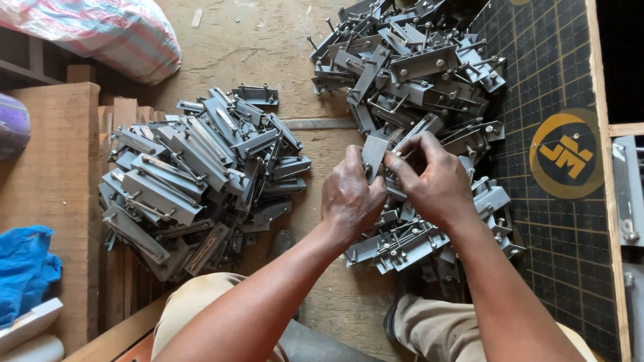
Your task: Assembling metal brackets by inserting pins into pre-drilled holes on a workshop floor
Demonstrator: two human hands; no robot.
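My left hand (349, 198) and my right hand (433, 181) meet over a grey metal bracket (373, 155), a flat strip held upright between the fingers of both. Under and beyond them lies a long heap of similar grey metal brackets with bolts (416, 74), running from the top of the view down to my right knee. A second, neater heap of the same brackets (194, 177) lies to the left of my left hand, apart from it.
A dark cutting mat with a grid and a yellow round mark (560, 154) covers the right side, edged by a wooden strip. Wooden blocks (57, 181) stand at left with blue cloth (23, 268) and a striped sack (111, 30). The worn wooden surface (261, 47) lies between heaps.
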